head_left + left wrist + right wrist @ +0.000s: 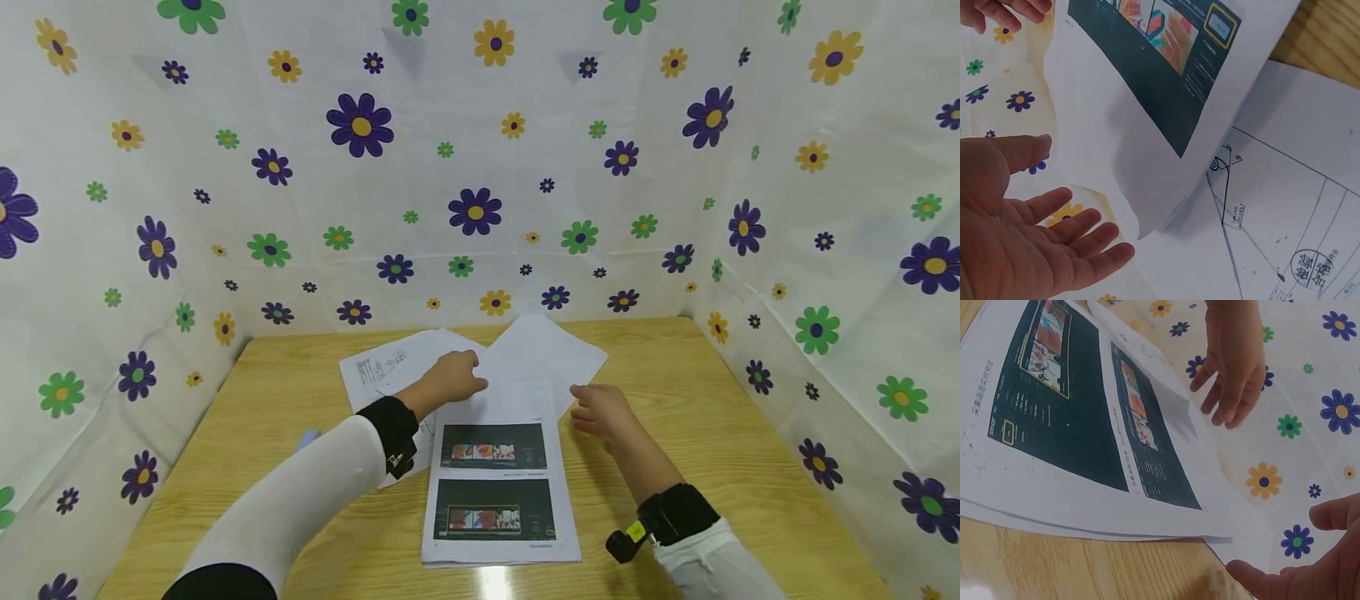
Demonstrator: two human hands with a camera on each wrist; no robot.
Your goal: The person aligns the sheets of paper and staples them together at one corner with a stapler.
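Pages (501,492) could be skewed if sheets (547,354) beneath were brushed by the left hand (450,377) or right hand (606,413); fingers (1082,225) are extended, nothing grasped.

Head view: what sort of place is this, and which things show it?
Probably a screened-off work booth: white, flower-patterned sheeting surrounds three sides of a pale, wood-grained table, where printed white paper sheets lie.
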